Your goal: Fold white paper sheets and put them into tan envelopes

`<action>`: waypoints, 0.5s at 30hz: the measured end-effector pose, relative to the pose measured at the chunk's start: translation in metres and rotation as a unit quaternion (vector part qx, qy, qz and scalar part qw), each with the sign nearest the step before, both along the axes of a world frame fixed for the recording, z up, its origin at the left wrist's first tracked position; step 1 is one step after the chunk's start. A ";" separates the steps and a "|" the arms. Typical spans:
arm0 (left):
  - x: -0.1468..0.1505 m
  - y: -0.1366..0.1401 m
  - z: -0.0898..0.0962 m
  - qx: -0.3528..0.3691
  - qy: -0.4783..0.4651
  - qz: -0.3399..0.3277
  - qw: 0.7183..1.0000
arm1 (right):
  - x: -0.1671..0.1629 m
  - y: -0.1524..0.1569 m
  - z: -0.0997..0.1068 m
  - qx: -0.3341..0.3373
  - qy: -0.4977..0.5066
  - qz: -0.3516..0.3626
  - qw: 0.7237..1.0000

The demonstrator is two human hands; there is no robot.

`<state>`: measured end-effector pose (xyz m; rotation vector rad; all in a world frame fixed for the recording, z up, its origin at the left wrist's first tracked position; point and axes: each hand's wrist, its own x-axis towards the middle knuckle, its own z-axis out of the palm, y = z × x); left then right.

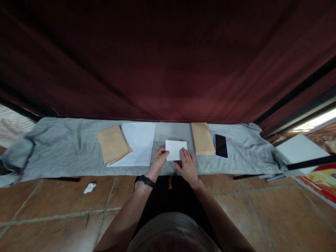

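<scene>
In front of me a folded white sheet of paper (pixel 175 149) lies on the grey cloth. My left hand (pixel 159 158) pinches its left edge, thumb on top. Across its right side rest the outstretched fingers of my right hand (pixel 187 164), flat on the paper. To the left, brown envelopes (pixel 112 144) lie partly over larger white sheets (pixel 139 143). A neat stack of brown envelopes (pixel 202 138) sits just right of my right hand.
A phone (pixel 221 146) with a dark screen lies right of the stack. Grey cloth (pixel 65 147) covers the long narrow table. Behind it hangs a dark red curtain (pixel 162 77). A crumpled white scrap (pixel 90 188) lies on the tiled floor.
</scene>
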<state>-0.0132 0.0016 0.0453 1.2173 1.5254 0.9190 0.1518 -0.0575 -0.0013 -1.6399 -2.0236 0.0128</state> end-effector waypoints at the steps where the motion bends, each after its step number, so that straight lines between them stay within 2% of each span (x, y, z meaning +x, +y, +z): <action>1: 0.002 -0.002 0.006 0.005 -0.019 -0.009 1.000 | -0.004 0.001 0.006 -0.007 0.034 0.002 0.999; 3: 0.005 -0.004 0.019 0.022 -0.073 -0.028 0.997 | -0.012 0.005 0.018 -0.022 0.139 -0.006 0.990; 5: 0.004 -0.007 0.027 0.040 -0.137 -0.031 0.989 | -0.019 0.012 0.030 -0.041 0.295 -0.021 0.954; 7: 0.002 -0.009 0.027 0.033 -0.162 0.007 0.986 | -0.027 0.018 0.040 -0.065 0.465 -0.037 0.882; 9: -0.002 -0.013 0.020 -0.010 -0.152 0.057 0.987 | -0.035 0.021 0.045 -0.085 0.604 -0.039 0.791; 11: -0.004 -0.016 0.007 -0.060 -0.170 0.066 0.981 | -0.041 0.020 0.043 -0.100 0.689 -0.023 0.717; 12: -0.004 -0.018 -0.001 -0.074 -0.189 0.055 0.978 | -0.043 0.017 0.040 -0.108 0.712 -0.016 0.694; 13: -0.004 -0.018 -0.007 -0.080 -0.202 0.043 0.975 | -0.044 0.014 0.035 -0.118 0.724 -0.014 0.679; 15: -0.005 -0.017 -0.019 -0.070 -0.193 0.031 0.978 | -0.042 0.007 0.023 -0.143 0.724 -0.028 0.674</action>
